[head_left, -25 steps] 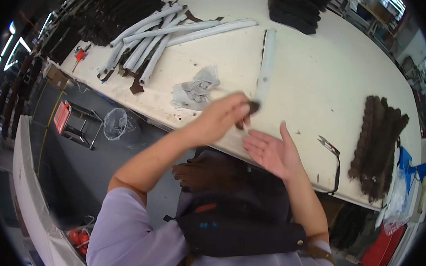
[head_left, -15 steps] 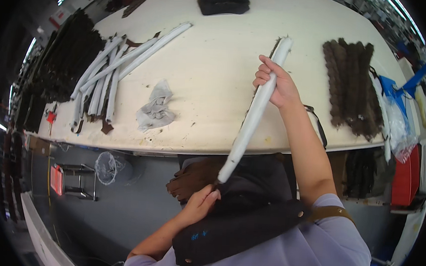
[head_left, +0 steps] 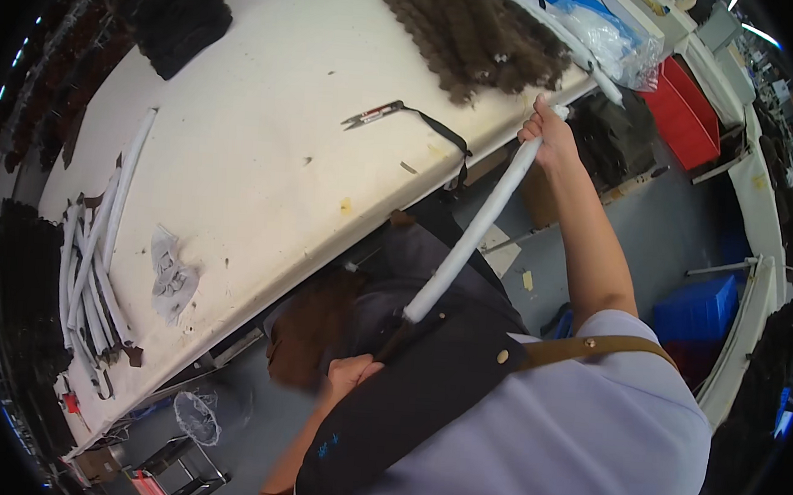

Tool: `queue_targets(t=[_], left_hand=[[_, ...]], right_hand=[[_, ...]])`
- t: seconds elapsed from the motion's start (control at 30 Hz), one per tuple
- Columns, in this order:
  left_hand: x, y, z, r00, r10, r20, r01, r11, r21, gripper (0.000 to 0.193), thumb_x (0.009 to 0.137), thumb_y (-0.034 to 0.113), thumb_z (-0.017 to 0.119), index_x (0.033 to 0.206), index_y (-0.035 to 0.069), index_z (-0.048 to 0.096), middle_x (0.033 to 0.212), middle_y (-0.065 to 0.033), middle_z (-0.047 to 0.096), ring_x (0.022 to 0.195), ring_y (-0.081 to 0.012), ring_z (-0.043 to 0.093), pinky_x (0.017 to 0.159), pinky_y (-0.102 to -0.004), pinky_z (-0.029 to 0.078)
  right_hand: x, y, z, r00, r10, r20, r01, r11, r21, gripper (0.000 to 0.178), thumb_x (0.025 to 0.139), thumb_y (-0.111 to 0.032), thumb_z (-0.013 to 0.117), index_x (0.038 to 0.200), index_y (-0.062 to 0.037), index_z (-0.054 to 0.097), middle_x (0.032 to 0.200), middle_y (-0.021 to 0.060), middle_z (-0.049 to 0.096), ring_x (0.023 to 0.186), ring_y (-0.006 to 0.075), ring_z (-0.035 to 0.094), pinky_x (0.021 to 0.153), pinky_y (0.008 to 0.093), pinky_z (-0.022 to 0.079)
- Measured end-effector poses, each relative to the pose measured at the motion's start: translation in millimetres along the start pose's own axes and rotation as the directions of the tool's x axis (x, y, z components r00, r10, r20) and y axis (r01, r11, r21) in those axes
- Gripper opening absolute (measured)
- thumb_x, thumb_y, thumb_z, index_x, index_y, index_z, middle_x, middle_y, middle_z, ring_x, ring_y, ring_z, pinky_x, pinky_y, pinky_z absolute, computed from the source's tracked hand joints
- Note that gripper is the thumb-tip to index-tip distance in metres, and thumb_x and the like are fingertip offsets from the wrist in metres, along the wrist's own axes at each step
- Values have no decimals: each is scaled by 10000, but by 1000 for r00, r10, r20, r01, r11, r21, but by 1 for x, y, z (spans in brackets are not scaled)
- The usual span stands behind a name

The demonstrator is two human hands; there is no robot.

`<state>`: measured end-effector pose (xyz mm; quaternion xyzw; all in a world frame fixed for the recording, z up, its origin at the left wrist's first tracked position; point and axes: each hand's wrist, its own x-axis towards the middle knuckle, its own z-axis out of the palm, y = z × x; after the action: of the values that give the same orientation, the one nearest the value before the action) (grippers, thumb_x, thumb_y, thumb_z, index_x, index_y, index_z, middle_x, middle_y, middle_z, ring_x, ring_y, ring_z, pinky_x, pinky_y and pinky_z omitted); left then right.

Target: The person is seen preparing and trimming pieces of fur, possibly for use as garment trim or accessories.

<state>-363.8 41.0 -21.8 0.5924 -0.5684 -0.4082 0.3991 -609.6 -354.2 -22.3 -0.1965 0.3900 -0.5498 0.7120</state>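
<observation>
A long white tube-like strip [head_left: 475,230] runs slantwise in front of me, past the table's front edge. Its upper end is in the closed fingers of my right hand [head_left: 550,137], near the brown fur pieces. From the lower end comes a narrow dark tail [head_left: 397,338], which my left hand [head_left: 351,372] grips low against my dark apron [head_left: 416,371]. The strip looks straight and taut between the two hands. Whether the dark tail is fur or leather I cannot make out.
On the pale table [head_left: 266,149] lie thread snips [head_left: 375,115] with a black strap, brown fur pieces [head_left: 473,34], a crumpled grey cloth [head_left: 174,275] and several white strips [head_left: 95,274]. Dark fur [head_left: 175,16] is piled farther back. A red bin [head_left: 682,111] stands right.
The view has swung right. My right hand and the strip's upper end have moved from above the table to past its front edge. My left hand still holds the lower tail.
</observation>
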Motion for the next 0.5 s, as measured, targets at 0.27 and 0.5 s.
queue_targets(t=[0.27, 0.5], left_hand=[[-19, 7, 0, 995, 29, 97, -42, 991, 129, 157, 665, 76, 603, 649, -38, 495, 555, -115, 457, 477, -219, 514, 445, -298, 381], [-28, 13, 0, 1000, 12, 27, -12, 1000, 13, 110, 686, 49, 591, 737, -43, 561, 628, -117, 533, 524, -225, 552, 508, -280, 433]], right_hand=[[49, 60, -67, 892, 138, -430, -210, 970, -124, 250, 882, -278, 506, 712, -113, 426, 520, -18, 274, 424, 127, 271, 396, 288, 273], [53, 99, -127, 807, 122, -578, -296, 930, -217, 282, 849, -336, 543, 688, -112, 489, 577, 4, 369, 505, 155, 357, 476, 324, 341]])
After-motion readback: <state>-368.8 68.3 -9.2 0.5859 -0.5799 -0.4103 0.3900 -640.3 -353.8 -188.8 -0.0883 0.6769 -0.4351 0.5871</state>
